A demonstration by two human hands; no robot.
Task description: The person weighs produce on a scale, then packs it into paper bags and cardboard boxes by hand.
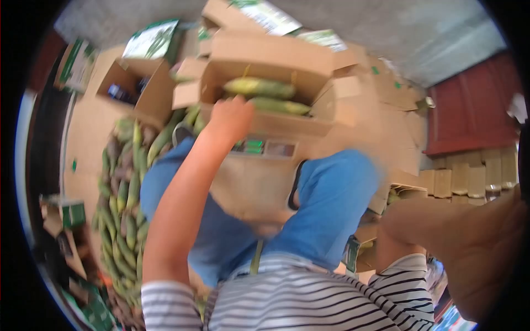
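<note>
a person in a striped shirt (265,292) and blue jeans (337,182) is seen from their own head camera, looking down past spread knees at an open cardboard box (298,124) set on a floor covered with flattened cardboard (243,187).

in the box, two long cucumber-like gourds lie side by side: a yellower gourd (256,86) toward the far wall and a greener gourd (281,106) nearer the person. the left hand (232,117) reaches over the near wall toward the gourds' left ends. its fingers look bent, but they are soft with blur, so i cannot tell whether they grip a gourd or only rest by it. the right hand (483,243) is raised close to the lens at the right, large and dark; its fingers cannot be made out, so i cannot tell whether they are open or closed.

left of the knees, a big heap of gourds (124,193), green, yellow and purplish brown, spreads on the floor. beyond it stands a smaller open carton (157,100) with something dark blue inside.

the step in hand appears to be placing or straightening gourds in the box, seemingly early, with only two clearly visible there. the next move would call for the left fingers to settle the gourd level along the box, then come free without dragging it.
</note>
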